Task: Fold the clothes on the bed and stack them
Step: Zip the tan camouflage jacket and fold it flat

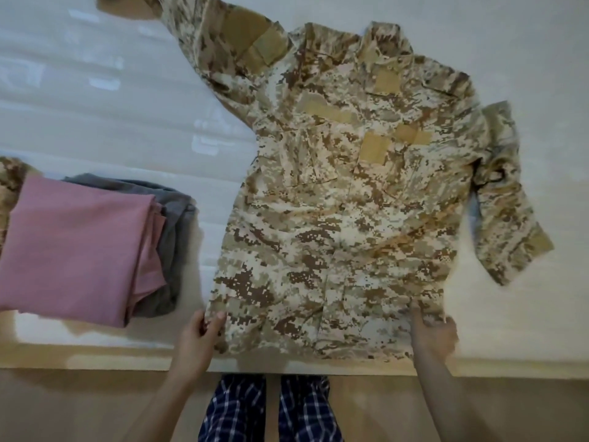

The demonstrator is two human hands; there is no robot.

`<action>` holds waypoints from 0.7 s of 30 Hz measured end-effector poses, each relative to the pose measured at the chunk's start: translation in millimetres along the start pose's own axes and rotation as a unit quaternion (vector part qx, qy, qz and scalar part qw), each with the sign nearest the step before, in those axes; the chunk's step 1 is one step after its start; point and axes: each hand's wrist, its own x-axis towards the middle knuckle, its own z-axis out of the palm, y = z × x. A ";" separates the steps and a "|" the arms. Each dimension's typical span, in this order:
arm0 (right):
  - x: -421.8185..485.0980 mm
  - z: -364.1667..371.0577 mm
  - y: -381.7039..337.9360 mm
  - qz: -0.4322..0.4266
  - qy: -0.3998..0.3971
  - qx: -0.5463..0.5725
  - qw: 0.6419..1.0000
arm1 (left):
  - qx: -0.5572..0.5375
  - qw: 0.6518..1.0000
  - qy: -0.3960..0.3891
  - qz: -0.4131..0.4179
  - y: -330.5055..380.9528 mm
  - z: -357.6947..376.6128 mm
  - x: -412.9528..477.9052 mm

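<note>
Camouflage jacket [334, 202] lies spread front-up on the white bed [127, 106], with the fingers of the left hand [197, 333] and right hand [435, 338] each pinching a near hem corner, and to its left a folded pink garment [73, 250] stacked on a grey garment [173, 218].

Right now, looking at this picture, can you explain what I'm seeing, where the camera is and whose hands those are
There is no machine here. A person wears one camera on the head, looking down, so this single picture shows their own arms. The left hand and right hand each pinch a bottom corner of a camouflage jacket, which is spread flat on the white bed with its sleeves unfolded. To the left, a folded pink garment lies on a grey garment.
</note>
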 end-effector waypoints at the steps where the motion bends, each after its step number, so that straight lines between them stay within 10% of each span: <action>1: 2.1 -2.5 11.6 0.022 -0.010 -0.004 1.000 | 0.003 1.000 0.018 -0.005 0.2 1.9 -0.4; 8: 21.4 -16.4 34.6 -0.093 -0.068 -0.069 0.991 | 0.160 0.980 0.107 -0.060 14.1 18.8 -6.6; 12: 18.6 -17.4 -11.1 -0.179 0.066 -0.087 0.978 | 0.267 0.939 0.206 0.066 53.0 36.6 -11.2; 17: 8.7 6.1 -142.5 -0.496 0.020 -0.114 0.861 | 0.315 0.889 0.130 0.305 139.4 94.9 16.0; 21: 22.1 25.4 -264.5 -0.608 0.002 -0.135 0.782 | 0.254 0.891 0.175 0.334 193.6 102.2 72.7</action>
